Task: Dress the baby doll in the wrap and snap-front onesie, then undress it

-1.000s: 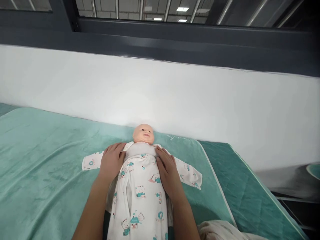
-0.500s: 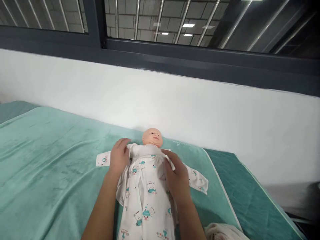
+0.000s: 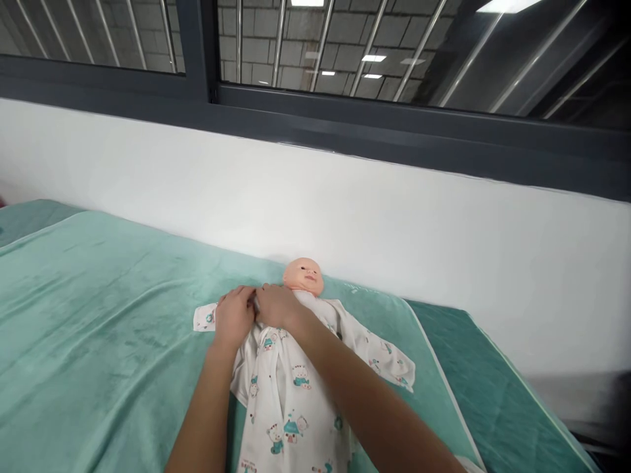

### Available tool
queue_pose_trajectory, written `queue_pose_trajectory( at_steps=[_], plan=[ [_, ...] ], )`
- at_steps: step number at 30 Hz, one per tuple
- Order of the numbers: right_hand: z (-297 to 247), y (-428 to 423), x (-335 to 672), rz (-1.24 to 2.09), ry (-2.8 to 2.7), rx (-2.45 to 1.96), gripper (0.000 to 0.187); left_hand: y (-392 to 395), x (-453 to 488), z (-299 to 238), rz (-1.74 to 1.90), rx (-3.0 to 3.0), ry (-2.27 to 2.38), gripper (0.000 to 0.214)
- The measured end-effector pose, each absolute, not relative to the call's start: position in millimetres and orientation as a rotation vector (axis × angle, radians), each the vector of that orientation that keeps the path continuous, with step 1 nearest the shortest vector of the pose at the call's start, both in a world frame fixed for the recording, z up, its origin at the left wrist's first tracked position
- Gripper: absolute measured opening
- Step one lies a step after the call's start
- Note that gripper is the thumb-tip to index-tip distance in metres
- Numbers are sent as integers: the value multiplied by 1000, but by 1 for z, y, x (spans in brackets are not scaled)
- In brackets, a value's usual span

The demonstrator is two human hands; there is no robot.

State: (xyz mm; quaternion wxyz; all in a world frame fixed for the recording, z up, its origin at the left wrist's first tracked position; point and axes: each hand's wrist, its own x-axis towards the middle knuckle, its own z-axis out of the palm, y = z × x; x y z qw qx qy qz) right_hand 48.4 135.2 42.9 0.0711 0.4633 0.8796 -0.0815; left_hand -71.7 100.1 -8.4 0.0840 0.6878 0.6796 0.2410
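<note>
A baby doll (image 3: 302, 276) lies on its back with its head toward the wall. White printed pants (image 3: 290, 394) cover its legs and lower body, and a white long-sleeved baby top (image 3: 377, 345) is spread under and around it. My left hand (image 3: 235, 316) is closed at the doll's shoulder on the left side, by the top's left sleeve. My right hand (image 3: 276, 305) reaches across the chest to the same shoulder, its fingers curled close to the left hand's. What the fingertips pinch is hidden, though the top's cloth lies right there.
A light green blanket (image 3: 148, 315) covers the bed, over a darker green sheet (image 3: 486, 368) at the right. Behind the doll rises a white wall (image 3: 315, 197) below a dark window frame (image 3: 345, 128). A bit of pale cloth (image 3: 468, 465) shows at the bottom right.
My right hand has moved left, from the doll's right-side chest across to the left shoulder beside my left hand. The sleeve on the right now lies uncovered. The view has shifted slightly.
</note>
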Motion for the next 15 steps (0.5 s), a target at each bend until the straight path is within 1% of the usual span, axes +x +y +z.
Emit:
queue_pose_trajectory(
  at_steps=[3, 6, 8, 12, 15],
  plan=[
    [40, 142, 42, -251, 2614, 1341, 30, 100, -72, -9, 720, 2015, 2099, 38],
    [46, 143, 48, -233, 2633, 1319, 35, 98, -73, -10, 780, 1963, 2134, 41],
    [54, 141, 58, -218, 2663, 1296, 37, 96, -75, -9, 839, 1921, 2142, 41],
    [74, 136, 79, -184, 2697, 1277, 32, 93, -81, -5, 903, 1828, 2107, 44],
    [88, 133, 92, -188, 2695, 1345, 30, 94, -86, -3, 887, 1770, 2099, 46]
  ],
)
